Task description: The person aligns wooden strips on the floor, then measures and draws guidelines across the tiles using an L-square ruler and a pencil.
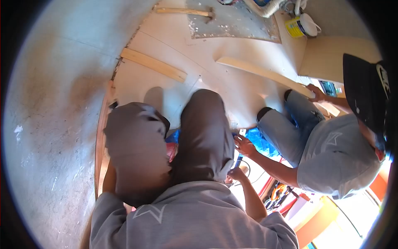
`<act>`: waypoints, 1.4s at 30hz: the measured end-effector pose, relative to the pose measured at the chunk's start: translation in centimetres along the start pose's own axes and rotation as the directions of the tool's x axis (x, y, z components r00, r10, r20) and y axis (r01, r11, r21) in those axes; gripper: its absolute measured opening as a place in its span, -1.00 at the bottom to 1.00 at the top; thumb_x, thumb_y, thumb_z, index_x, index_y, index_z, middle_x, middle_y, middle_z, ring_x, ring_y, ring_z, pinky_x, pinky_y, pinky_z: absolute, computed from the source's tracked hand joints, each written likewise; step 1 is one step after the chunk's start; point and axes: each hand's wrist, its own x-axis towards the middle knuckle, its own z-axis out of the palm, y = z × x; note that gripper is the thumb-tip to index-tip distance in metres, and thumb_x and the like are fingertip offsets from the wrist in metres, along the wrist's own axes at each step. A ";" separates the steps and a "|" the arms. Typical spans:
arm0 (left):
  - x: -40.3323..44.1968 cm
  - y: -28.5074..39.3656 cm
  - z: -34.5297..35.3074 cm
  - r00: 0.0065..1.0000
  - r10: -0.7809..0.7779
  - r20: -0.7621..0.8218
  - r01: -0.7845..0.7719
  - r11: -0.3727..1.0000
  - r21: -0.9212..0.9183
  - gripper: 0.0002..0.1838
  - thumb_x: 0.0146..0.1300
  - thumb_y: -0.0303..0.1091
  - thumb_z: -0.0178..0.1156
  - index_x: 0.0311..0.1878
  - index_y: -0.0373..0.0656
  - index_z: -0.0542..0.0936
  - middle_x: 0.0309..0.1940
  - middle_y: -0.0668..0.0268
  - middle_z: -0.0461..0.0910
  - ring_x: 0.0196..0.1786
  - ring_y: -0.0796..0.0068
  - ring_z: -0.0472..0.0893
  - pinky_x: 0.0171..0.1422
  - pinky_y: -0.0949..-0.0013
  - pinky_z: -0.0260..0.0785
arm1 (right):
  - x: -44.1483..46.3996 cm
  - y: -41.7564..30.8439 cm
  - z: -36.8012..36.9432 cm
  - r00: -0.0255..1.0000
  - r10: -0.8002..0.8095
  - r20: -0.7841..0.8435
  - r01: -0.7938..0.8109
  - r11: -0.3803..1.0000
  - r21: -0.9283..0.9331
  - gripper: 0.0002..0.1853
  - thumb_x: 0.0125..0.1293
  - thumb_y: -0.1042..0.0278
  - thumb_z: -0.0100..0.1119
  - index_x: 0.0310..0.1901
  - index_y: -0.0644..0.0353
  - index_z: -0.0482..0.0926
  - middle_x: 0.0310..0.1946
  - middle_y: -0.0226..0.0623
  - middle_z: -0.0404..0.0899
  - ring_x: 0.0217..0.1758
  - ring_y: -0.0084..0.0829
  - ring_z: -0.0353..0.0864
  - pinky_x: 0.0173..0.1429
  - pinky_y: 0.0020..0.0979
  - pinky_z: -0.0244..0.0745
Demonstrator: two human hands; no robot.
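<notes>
One hand of the wearer's two shows: right hand (236,174), low beside the right leg (203,133), fingers curled. Dark bar (239,161) just beyond those fingertips, mostly hidden by the leg; cannot tell whether they grip it. Left hand lost behind left leg (139,141); its fingers unreadable. Black cord (249,167) loops near the bar. Co-worker's nearer hand (245,146) reaches in by the wearer's knee, crowding the gap; blue sheet (263,143) behind. Co-worker's farther hand (317,93) on a long board (265,74). Farther out: short board (153,64) on pale panel (199,50), hammer (182,11), yellow-and-white bucket (300,25). Clutter beneath co-worker's arm, partly glare-washed.
</notes>
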 end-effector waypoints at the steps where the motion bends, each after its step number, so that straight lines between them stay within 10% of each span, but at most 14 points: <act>1: 0.1 -2.4 -1.0 0.999 -0.039 0.015 0.040 0.998 -0.052 -0.28 0.24 0.21 0.14 0.11 -0.35 0.51 0.08 -0.03 0.57 0.12 0.11 0.61 0.18 0.11 0.45 | 0.6 -2.2 1.8 1.000 0.009 -0.029 -0.009 1.000 -0.010 -0.74 0.17 0.23 0.20 -0.45 0.27 0.72 -0.56 -0.23 0.71 -0.51 -0.46 0.72 -0.34 -0.44 0.62; 9: -5.5 -12.3 -6.5 0.962 -0.267 0.056 0.271 0.912 -0.309 -0.30 0.27 0.18 0.12 0.14 -0.35 0.49 0.11 -0.02 0.56 0.15 0.12 0.59 0.21 0.12 0.43 | 4.9 -5.5 -0.1 0.960 -0.270 -0.075 0.210 0.870 -0.446 -0.69 0.23 0.00 0.26 -0.41 0.05 0.77 -0.59 -0.34 0.68 -0.53 -0.41 0.68 -0.28 -0.35 0.55; 20: -8.8 -15.7 -10.6 0.935 -0.340 0.099 0.349 0.838 -0.419 -0.31 0.31 0.14 0.10 0.18 -0.36 0.46 0.14 -0.01 0.53 0.19 0.14 0.56 0.25 0.13 0.40 | 1.6 -13.1 -3.4 0.965 -0.230 -0.125 0.178 0.927 -0.330 -0.62 0.24 -0.07 0.23 -0.27 0.09 0.77 -0.54 -0.24 0.70 -0.40 -0.27 0.72 -0.14 -0.26 0.59; 42: -12.8 3.6 -21.0 0.985 0.138 0.103 -0.039 0.762 -0.646 -0.34 0.39 0.07 0.05 0.27 -0.37 0.41 0.21 0.01 0.49 0.26 0.17 0.51 0.34 0.16 0.34 | -0.2 -16.1 -3.6 0.687 -0.592 -0.422 0.590 0.793 -0.153 -0.85 0.19 0.33 0.34 -0.30 0.24 0.73 -0.36 -0.06 0.67 -0.31 -0.18 0.72 -0.22 -0.28 0.58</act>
